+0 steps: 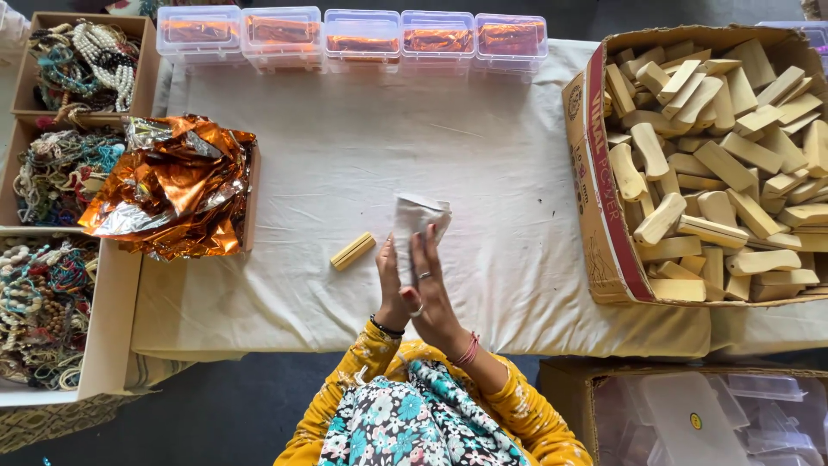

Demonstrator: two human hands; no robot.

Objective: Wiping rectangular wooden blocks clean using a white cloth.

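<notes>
pinching upright pouch (417, 226), perhaps both hands.

Bright, even daylight; soft shadows only. Glare on crumpled orange foil (172, 185) at 9 o'clock. Focus sharp centrally; mild wide-angle bowing at frame edges.

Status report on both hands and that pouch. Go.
Left hand and right hand both gripping small white pouch, raised above white cloth. Wooden block lies apart, left. Nothing obstructing.
</notes>
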